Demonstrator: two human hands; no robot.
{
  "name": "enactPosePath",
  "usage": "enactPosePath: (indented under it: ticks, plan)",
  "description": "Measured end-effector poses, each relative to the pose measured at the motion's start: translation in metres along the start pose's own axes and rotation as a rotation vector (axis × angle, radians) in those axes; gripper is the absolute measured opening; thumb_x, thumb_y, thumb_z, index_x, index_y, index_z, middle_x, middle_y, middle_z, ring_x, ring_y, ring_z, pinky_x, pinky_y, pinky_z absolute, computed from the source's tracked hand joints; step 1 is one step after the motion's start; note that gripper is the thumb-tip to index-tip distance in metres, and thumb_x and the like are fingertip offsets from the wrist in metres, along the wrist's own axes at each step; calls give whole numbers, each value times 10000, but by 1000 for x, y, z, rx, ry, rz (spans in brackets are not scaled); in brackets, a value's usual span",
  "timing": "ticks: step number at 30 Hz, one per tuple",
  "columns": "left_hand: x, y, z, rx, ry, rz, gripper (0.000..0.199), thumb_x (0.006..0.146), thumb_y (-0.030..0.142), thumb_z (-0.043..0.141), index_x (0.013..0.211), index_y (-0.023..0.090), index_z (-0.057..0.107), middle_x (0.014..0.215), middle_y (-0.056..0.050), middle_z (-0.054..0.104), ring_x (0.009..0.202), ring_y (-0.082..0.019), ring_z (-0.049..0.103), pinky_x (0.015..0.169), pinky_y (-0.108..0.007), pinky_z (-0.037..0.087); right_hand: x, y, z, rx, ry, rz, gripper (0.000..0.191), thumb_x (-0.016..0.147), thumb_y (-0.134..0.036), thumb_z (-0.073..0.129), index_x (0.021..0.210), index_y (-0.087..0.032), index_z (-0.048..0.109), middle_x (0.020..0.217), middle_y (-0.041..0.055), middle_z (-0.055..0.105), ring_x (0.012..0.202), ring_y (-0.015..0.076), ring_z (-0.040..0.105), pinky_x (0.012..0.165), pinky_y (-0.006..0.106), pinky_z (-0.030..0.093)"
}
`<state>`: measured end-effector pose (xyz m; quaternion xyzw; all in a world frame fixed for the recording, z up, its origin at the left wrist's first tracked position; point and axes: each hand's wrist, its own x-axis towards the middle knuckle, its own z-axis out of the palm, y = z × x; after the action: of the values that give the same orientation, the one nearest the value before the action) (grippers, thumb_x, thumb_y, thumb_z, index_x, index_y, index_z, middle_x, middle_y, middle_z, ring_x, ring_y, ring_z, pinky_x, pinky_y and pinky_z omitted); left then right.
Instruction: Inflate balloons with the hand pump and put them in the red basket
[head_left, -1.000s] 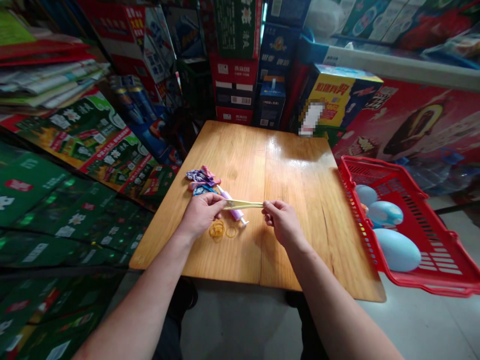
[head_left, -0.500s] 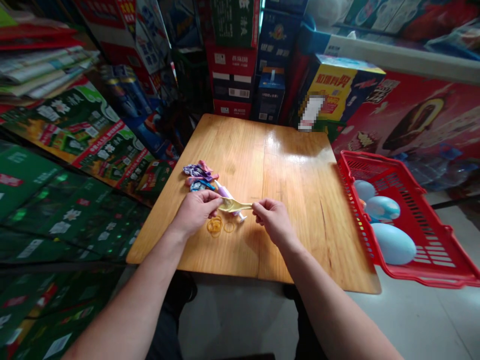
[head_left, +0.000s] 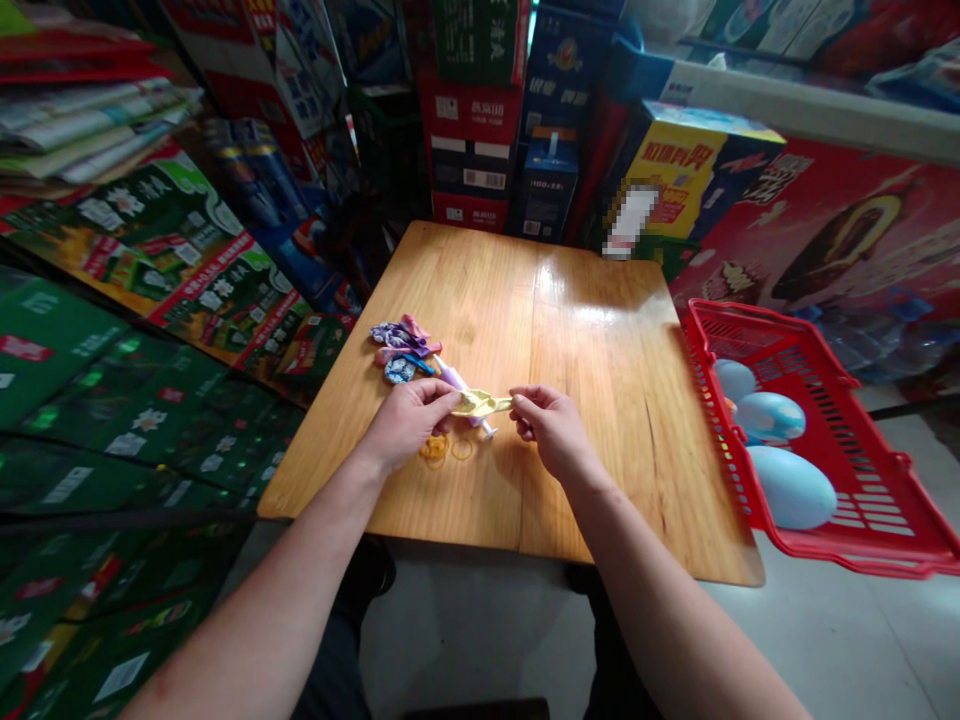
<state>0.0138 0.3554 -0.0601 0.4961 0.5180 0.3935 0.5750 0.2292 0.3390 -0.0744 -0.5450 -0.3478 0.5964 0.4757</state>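
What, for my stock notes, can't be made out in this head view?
All in the head view:
- End of the yellow balloon: hidden by the left hand's fingers.
- Middle of the lilac tube: hidden by the balloon.
- Label on the yellow carton: partly covered by a pixelated patch.
- Orange item in the red basket: mostly hidden by a blue balloon.

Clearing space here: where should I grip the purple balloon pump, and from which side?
Grip the purple balloon pump by its exposed upper end, coming from the far side. It lies slanted on the wooden table, and its middle passes beneath the yellow balloon held by the left hand and right hand.
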Motion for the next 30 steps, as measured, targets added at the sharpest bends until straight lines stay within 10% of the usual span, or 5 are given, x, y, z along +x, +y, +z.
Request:
enactPosePath:
  ticks: [22,30]
  plan:
    - [3,-4,-8,83,100,36,266,840,419,756,860,153,772,645,-16,635,557,-127,547,534,-231,420,-2,1,-4,205,-132,111,313,706,-402,897,775,-183,684,716,15,679,555,91,514,505,229,347]
    - [20,-8,-76,191,498,150,190,833,356,761,822,166,752,621,-3,643,507,-107,533,484,-202,393,17,-23,-48,236,279,-86,305,626,-333,900,728,-186,652,682,3,616,549,85,472,489,231,337]
